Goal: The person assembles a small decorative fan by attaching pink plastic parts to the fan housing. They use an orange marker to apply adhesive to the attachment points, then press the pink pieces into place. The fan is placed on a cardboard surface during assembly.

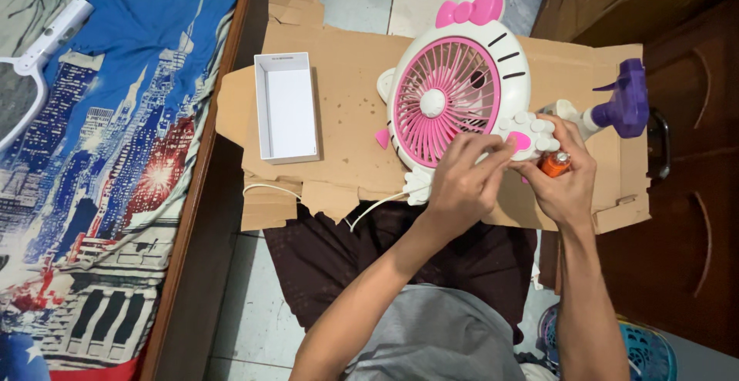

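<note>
A white and pink cat-shaped table fan (450, 92) with a pink bow lies flat on a sheet of cardboard (346, 104). My left hand (466, 177) pinches the fan's white paw-shaped base at its lower right edge. My right hand (562, 177) is closed around an orange-handled tool (554, 163) held against the same base. A white cord (369, 208) runs from the fan over the cardboard's near edge.
An open white box (287, 106) sits on the cardboard left of the fan. A purple and white spray bottle (616, 104) lies at the right. A bed with a city-print sheet (115, 158) fills the left; dark wooden furniture (685, 196) stands at the right.
</note>
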